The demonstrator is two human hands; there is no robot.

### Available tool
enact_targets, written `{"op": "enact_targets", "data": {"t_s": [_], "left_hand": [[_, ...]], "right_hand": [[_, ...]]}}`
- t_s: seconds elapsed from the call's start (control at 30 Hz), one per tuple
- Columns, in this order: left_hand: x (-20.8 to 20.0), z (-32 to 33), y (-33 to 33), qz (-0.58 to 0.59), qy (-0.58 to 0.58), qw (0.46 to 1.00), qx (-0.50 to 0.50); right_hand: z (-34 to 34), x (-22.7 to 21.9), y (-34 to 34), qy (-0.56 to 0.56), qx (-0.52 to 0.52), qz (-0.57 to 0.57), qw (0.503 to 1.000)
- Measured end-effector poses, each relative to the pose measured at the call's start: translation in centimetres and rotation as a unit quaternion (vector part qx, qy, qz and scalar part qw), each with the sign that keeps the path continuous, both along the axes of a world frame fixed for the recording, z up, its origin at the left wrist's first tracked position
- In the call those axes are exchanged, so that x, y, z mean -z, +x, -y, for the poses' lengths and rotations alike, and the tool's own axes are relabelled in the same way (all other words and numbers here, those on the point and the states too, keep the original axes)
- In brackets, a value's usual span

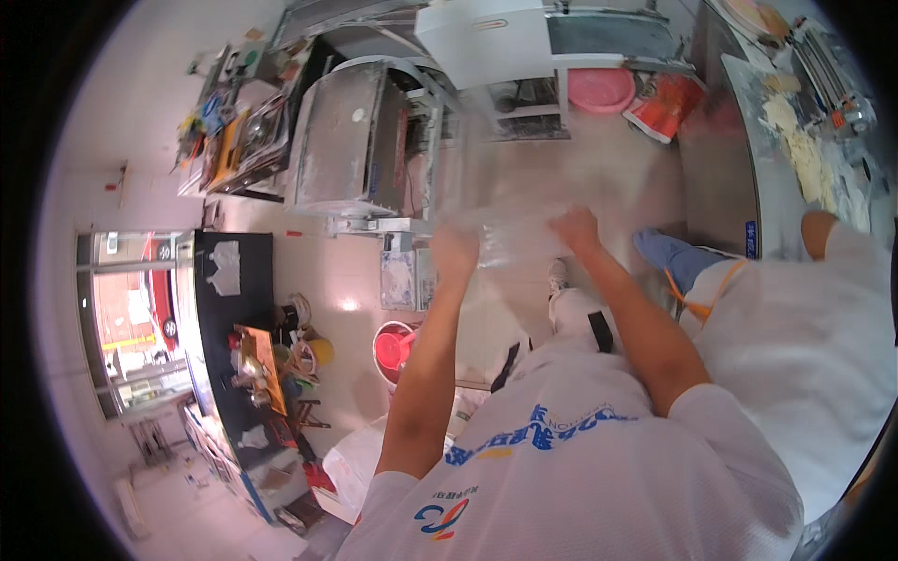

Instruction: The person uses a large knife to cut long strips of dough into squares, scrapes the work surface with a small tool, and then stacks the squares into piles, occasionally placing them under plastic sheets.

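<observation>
In front of my body, over the floor, a thin see-through plastic bag point(510, 245) is stretched between my two hands and smeared by motion. My left hand point(456, 252) is closed on its left side. On the right side, my right hand point(574, 230) grips it with the fingers curled in. The bag's far part is so clear and blurred that its outline cannot be made out.
A large grey machine point(346, 140) stands ahead on the left; a white box point(484, 42) sits beyond it. A pink basin point(599, 91) and a red bag point(666, 105) lie far ahead. At right, a co-worker point(795, 355) stands by a dough-strewn counter point(762, 140). A bucket point(378, 348) is left.
</observation>
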State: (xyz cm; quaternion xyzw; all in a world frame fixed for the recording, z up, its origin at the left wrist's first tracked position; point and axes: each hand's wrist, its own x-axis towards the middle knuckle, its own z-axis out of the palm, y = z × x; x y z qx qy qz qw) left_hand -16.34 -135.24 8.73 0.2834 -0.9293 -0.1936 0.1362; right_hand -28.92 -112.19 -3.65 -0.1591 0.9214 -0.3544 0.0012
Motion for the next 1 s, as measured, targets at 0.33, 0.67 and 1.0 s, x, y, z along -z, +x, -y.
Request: {"op": "enact_targets", "data": {"t_s": [0.33,0.67,1.0], "left_hand": [[3.8,5.7,-15.9,-0.073,0.188,0.948,0.244],[-2.3,-10.3,-34.2,0.055,0.274,0.870,0.405],[-3.9,-32.5,-40.8,0.170,0.290,0.821,0.461]], "right_hand": [[0.3,-22.1,-8.4,-0.191,0.052,0.176,0.964],[-13.7,-16.3,-9.4,-0.223,0.423,0.282,0.832],[-28.2,-12.5,-11.9,-0.288,0.577,0.191,0.740]]}}
